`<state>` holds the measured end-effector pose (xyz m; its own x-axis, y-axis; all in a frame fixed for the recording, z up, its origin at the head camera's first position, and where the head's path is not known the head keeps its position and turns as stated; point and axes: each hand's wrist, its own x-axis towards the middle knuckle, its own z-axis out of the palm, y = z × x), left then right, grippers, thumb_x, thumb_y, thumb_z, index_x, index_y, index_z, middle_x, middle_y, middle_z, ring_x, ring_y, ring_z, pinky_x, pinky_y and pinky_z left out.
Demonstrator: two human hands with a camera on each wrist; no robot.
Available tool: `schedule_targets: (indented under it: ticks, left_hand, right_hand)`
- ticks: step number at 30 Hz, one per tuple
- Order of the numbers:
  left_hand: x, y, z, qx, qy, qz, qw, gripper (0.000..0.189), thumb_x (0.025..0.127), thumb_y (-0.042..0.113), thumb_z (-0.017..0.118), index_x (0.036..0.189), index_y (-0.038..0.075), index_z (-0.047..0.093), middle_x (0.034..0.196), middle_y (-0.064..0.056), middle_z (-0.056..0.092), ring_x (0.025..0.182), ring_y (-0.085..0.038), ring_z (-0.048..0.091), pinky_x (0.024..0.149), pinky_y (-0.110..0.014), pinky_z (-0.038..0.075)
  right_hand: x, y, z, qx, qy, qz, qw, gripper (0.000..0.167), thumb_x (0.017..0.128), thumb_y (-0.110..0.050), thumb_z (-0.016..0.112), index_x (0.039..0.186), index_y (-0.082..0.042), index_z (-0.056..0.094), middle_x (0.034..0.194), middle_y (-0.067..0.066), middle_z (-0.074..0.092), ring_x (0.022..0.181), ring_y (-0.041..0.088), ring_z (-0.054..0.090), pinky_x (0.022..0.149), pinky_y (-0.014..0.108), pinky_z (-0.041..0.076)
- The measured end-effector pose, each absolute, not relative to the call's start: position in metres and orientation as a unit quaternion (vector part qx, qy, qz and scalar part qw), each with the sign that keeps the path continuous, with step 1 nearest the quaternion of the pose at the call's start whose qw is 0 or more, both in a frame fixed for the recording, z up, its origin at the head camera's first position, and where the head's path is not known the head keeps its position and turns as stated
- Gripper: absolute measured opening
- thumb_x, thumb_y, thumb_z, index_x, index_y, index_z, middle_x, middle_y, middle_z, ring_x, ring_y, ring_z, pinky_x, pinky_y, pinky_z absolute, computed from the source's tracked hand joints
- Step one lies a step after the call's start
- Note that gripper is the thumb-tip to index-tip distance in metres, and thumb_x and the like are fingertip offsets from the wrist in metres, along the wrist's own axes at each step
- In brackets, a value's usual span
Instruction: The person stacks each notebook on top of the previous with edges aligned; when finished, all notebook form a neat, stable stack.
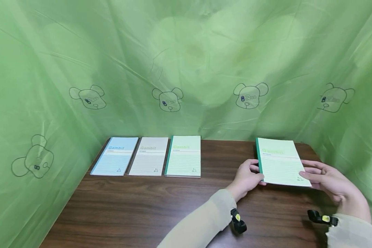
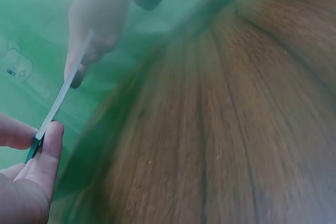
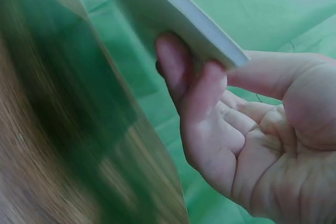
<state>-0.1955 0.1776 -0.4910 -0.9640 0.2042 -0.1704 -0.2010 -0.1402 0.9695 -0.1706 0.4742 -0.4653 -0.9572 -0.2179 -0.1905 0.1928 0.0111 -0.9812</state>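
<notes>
Green book [image 1: 280,163] in left hand [image 1: 245,176] and right hand [image 1: 333,181], pinched at both sides, over the table [image 1: 161,210] at two o'clock. Probably setting down; next, lower gently, flat.

The left arm [image 1: 198,220] slants up and rightward in the head view; the left hand [image 1: 245,176] pinches between thumb [image 1: 256,177] and fingers [image 1: 250,162]; the right hand [image 1: 333,179], angled leftward from its wrist [image 1: 354,204], faces it, likewise pinching.

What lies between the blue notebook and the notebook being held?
The head view shows a gray notebook, a green notebook, then bare table and the left hand pinching the held notebook.
</notes>
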Motion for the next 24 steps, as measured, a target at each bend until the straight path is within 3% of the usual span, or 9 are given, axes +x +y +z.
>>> schedule_targets:
  ticks: [4,12,19,24]
  left_hand:
    - [-0.198,0.166,-0.488,0.017,0.661,0.74,0.121,0.058,0.089,-0.021,0.07,0.139,0.007,0.066,0.098,-0.001,0.066,0.061,-0.017,0.069,0.068,-0.043,0.067]
    - [-0.203,0.128,-0.481,0.042,0.664,0.742,0.087,0.058,0.089,-0.021,0.068,0.142,0.004,0.066,0.097,0.001,0.068,0.065,-0.015,0.069,0.072,-0.053,0.067]
    - [-0.206,0.089,-0.47,0.068,0.688,0.72,0.061,0.057,0.092,-0.015,0.069,0.145,0.006,0.066,0.102,-0.001,0.07,0.07,-0.015,0.072,0.073,-0.057,0.066]
    - [-0.21,0.061,-0.463,0.08,0.699,0.708,0.059,0.059,0.092,-0.014,0.069,0.147,0.007,0.065,0.106,-0.003,0.071,0.071,-0.015,0.073,0.074,-0.058,0.066]
  right_hand:
    - [-0.174,0.462,-0.464,-0.01,0.699,-0.703,0.132,0.044,0.108,0.007,0.061,0.134,-0.029,0.062,0.12,-0.003,0.079,0.1,0.02,0.079,0.082,0.037,0.066]
    - [-0.182,0.423,-0.458,-0.015,0.741,-0.663,0.109,0.044,0.106,0.002,0.068,0.141,-0.019,0.054,0.119,-0.01,0.077,0.098,0.016,0.078,0.079,0.034,0.065]
    - [-0.19,0.381,-0.447,-0.008,0.748,-0.656,0.097,0.054,0.103,-0.002,0.075,0.148,-0.012,0.047,0.118,-0.011,0.076,0.098,0.015,0.078,0.079,0.034,0.065]
    - [-0.195,0.35,-0.443,0.0,0.746,-0.66,0.084,0.067,0.101,-0.003,0.078,0.156,-0.001,0.039,0.115,-0.01,0.076,0.097,0.015,0.078,0.078,0.035,0.066]
